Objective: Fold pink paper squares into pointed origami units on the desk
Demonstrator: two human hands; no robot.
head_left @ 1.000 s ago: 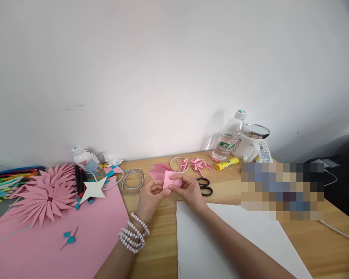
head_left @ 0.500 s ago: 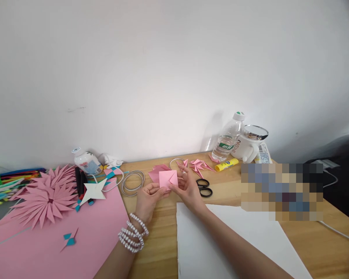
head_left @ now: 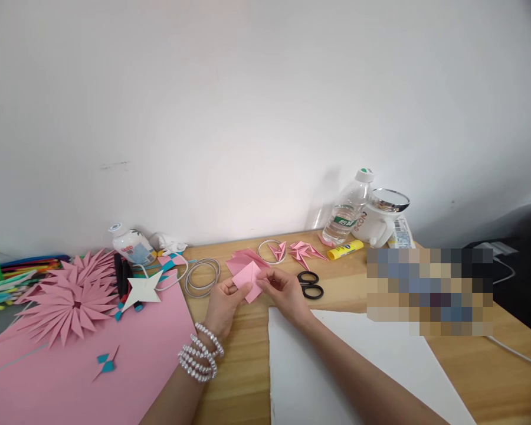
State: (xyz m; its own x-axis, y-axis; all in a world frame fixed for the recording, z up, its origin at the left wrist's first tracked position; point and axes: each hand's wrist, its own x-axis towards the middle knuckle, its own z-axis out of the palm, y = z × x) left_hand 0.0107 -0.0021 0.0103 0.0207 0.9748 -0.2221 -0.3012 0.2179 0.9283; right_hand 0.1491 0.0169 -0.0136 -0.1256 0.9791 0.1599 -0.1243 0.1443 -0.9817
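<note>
A small folded square of pink paper (head_left: 248, 277) is held above the wooden table, turned with its corners up and down. My left hand (head_left: 225, 302) is closed on its left side, thumb on top and fingers beneath. At the right corner, my right hand (head_left: 287, 295) pinches the paper between thumb and fingers. Just behind it lie more pink paper sheets (head_left: 243, 258). Folded pink pieces (head_left: 305, 252) rest farther back to the right, one inside a ring. Black-handled scissors (head_left: 310, 284) lie beside my right hand.
A yellow glue stick (head_left: 345, 249), a water bottle (head_left: 347, 209) and a white mug (head_left: 378, 224) stand or lie at the back right. White board (head_left: 336, 366) lies under my right forearm. Pink paper flowers (head_left: 75, 304), a white star (head_left: 144, 290) and a coiled cable (head_left: 202, 277) are left.
The folded pink paper has turned from lying level to standing on a corner and shifted slightly left. My right fingers have closed in to pinch its right corner.
</note>
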